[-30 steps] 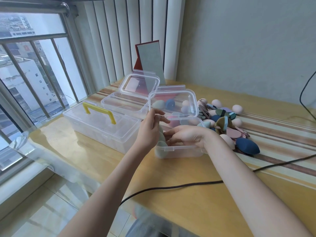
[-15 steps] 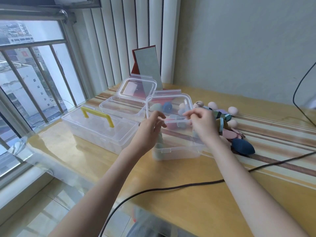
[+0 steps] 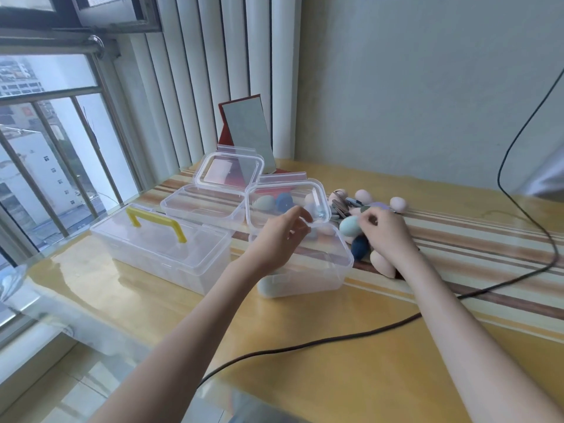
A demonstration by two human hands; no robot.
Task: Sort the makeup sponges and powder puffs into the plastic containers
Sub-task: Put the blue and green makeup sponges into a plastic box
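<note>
On the yellow table (image 3: 305, 346), seen from the head camera, three clear plastic boxes stand in a loose row. At the left is the closed box with a yellow handle (image 3: 158, 248); behind it, farther off, is an open, seemingly bare container (image 3: 201, 206) with its lid tipped up. The near container (image 3: 305, 264) sits in the middle, its lid (image 3: 288, 203) raised, and a pale green sponge (image 3: 268, 282) shows through its near wall.

A second ago the right hand was down inside this near container; half a second ago it was lifting out past the lid. Now the right hand (image 3: 384, 233) is over at the pile of sponges and puffs (image 3: 360, 227) to the right of the box, fingers curled down among them. Whether it has one pinched yet I cannot tell, since the back of the hand hides the fingertips. A teal sponge (image 3: 349, 225), a dark blue one (image 3: 360, 247) and a pink one (image 3: 381, 262) lie just beside it.

The left hand (image 3: 282, 236) stays where it was, fingers curled at the lid's near edge, apparently keeping it propped open.

My reading: one piece has just been dropped in, and the next pick is under way. Most of the pile remains unsorted, so the task is in its early part.

A black cable (image 3: 335, 338) crosses the near table.
</note>
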